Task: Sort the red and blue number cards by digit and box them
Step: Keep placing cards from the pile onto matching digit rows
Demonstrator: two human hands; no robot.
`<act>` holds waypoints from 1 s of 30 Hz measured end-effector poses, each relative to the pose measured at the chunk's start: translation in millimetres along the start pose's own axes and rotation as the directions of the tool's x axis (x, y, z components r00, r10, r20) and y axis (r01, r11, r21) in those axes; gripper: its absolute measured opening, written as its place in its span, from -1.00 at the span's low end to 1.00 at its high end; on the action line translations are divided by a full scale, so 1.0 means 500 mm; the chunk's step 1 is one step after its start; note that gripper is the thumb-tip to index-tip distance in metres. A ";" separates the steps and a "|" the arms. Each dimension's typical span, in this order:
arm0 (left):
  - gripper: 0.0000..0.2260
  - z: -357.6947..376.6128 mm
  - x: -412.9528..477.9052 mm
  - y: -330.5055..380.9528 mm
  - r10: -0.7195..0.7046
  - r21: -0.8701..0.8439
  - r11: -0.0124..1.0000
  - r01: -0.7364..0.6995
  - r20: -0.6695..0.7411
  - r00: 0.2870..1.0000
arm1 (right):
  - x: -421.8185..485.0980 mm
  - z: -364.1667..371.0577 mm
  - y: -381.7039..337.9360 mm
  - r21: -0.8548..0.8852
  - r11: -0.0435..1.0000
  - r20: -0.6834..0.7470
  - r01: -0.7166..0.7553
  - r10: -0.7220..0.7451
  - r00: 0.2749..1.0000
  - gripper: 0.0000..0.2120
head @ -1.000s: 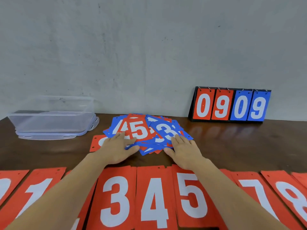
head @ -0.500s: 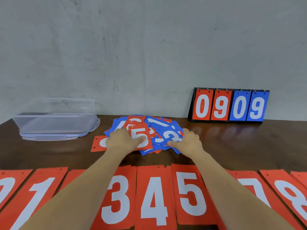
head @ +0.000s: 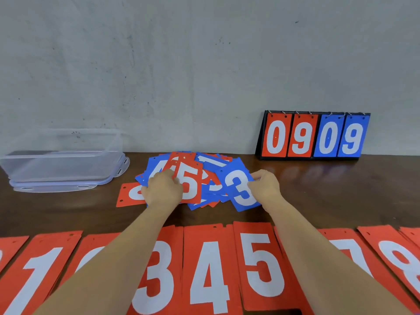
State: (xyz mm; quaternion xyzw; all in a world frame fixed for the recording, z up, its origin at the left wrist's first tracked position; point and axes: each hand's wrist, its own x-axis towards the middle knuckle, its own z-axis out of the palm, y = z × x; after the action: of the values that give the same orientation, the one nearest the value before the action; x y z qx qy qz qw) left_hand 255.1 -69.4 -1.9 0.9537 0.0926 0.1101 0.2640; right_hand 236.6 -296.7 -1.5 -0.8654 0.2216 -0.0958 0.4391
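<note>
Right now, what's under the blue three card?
The blue three card, pinched by the right hand, overlaps the heap of red and blue cards; their digits are covered.

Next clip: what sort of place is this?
Probably a plain indoor room set up for a tabletop task, not clearly home or classroom: a dark wooden table against a bare, scuffed grey wall, with a flip scoreboard, a clear plastic box and number cards on it.

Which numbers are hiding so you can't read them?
Head view:
- Red card beside the pile: left hand covers its digit.
- Pile's lower cards: buried under the red 5 card and blue 3 card.
- Row card between 1 and 3: left forearm covers most.
- Leftmost row card: cut by the edge.
</note>
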 end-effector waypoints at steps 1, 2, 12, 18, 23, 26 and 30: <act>-0.74 0.002 0.001 -0.003 0.010 -0.072 0.997 -0.013 -0.034 0.999 | -0.004 -0.010 -0.001 0.081 0.997 -0.007 0.000 0.001 1.000 -0.82; -0.74 0.001 0.001 -0.002 0.016 -0.149 0.988 -0.025 -0.060 0.998 | -0.008 -0.020 -0.004 0.144 0.990 -0.015 0.001 0.001 1.000 -0.85; -0.76 -0.061 -0.074 0.082 -0.025 -0.585 0.811 0.002 -0.031 0.999 | -0.106 -0.131 -0.045 0.472 0.880 0.046 0.060 -0.092 0.995 -0.93; -0.78 -0.081 -0.158 0.153 -0.018 -0.739 0.663 0.116 0.140 0.990 | -0.181 -0.179 -0.052 0.532 0.847 0.106 0.028 -0.099 0.989 -0.90; -0.91 -0.101 -0.243 0.204 0.014 -0.756 0.612 0.234 0.305 0.952 | -0.230 -0.208 -0.032 0.574 0.819 0.102 0.014 -0.089 0.991 -0.90; -0.80 -0.089 -0.291 0.226 0.007 -0.798 0.558 0.227 0.278 0.961 | -0.258 -0.232 -0.011 0.603 0.797 0.109 0.004 -0.088 0.990 -0.89; -0.90 -0.086 -0.382 0.239 0.141 -0.772 0.631 0.073 0.207 0.968 | -0.291 -0.271 0.031 0.574 0.818 0.085 0.034 -0.101 0.991 -0.89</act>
State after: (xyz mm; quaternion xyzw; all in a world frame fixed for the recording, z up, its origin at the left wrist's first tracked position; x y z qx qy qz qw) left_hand 75.1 -194.2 66.1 0.7552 -0.0156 0.0243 0.6549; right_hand 54.7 -333.8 71.3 -0.7054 0.1268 -0.1249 0.6861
